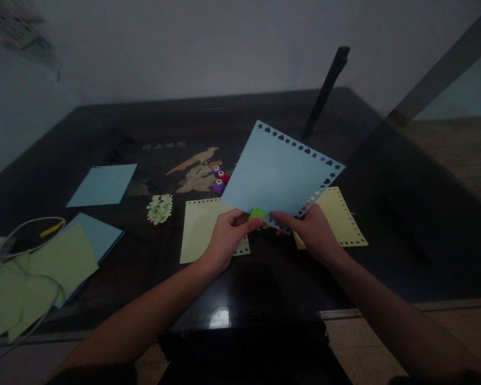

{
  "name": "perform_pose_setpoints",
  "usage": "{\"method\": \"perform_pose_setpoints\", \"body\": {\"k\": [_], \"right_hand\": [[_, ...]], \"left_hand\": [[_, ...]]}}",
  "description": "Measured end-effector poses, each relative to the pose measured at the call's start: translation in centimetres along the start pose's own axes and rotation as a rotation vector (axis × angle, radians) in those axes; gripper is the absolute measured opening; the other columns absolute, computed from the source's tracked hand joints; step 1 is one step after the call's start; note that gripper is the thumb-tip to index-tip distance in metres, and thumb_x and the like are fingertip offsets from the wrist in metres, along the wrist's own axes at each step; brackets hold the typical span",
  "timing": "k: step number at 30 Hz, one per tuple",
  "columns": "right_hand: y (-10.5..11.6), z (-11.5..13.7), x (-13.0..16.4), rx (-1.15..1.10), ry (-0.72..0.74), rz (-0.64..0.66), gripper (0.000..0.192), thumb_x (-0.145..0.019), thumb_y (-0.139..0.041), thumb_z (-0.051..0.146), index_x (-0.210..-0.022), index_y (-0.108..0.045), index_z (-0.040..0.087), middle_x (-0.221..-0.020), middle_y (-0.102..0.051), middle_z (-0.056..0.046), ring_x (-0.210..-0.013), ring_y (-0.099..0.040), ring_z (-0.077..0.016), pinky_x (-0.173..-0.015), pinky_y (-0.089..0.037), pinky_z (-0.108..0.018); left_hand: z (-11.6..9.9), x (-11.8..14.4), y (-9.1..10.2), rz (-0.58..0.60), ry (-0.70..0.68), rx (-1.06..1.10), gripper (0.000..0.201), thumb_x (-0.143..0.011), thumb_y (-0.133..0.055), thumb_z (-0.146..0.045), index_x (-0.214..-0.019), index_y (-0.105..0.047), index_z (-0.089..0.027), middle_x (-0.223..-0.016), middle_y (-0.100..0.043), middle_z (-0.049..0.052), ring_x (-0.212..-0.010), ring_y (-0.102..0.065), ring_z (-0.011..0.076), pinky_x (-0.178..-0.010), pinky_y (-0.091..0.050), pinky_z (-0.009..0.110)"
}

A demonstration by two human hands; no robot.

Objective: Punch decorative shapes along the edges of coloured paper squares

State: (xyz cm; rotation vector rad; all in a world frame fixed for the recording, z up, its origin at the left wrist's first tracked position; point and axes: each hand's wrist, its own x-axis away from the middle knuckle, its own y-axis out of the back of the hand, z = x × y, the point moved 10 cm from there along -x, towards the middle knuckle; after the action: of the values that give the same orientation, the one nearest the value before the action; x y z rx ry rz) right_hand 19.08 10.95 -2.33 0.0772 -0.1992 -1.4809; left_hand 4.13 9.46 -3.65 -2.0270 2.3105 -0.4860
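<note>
A light blue paper sheet (278, 176) is held up, tilted, above the dark table (104, 123). Punched star and heart holes run along its top and right edges. My left hand (226, 238) grips a small green paper punch (257, 214) at the sheet's lower edge. My right hand (310, 230) pinches the same lower edge just to the right of the punch. Under the hands lie two yellow sheets with punched borders, one on the left (198, 227) and one on the right (344, 219).
Purple and red punches (220, 179) stand behind the held sheet. A pile of paper confetti (160, 208) lies to the left. Blue sheets (102, 184) and green sheets (59, 262) lie at the left, with a white cable (31, 224). A dark stand (324, 93) leans at the back.
</note>
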Motion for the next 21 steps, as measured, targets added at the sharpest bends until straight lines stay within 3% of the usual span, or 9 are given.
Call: {"method": "perform_pose_setpoints", "body": {"k": [21], "right_hand": [[0.55, 0.63, 0.11, 0.085, 0.031, -0.05, 0.023, -0.067, -0.069, 0.036, -0.079, -0.064, 0.017, -0.07, -0.068, -0.005, -0.064, -0.062, -0.0187, -0.059, -0.051, -0.032]], "left_hand": [[0.42, -0.46, 0.12, 0.012, -0.021, -0.073, 0.021, -0.07, -0.071, -0.033, -0.08, -0.069, -0.015, -0.085, -0.07, 0.007, -0.082, -0.062, 0.0177, -0.083, -0.044, 0.035]]}}
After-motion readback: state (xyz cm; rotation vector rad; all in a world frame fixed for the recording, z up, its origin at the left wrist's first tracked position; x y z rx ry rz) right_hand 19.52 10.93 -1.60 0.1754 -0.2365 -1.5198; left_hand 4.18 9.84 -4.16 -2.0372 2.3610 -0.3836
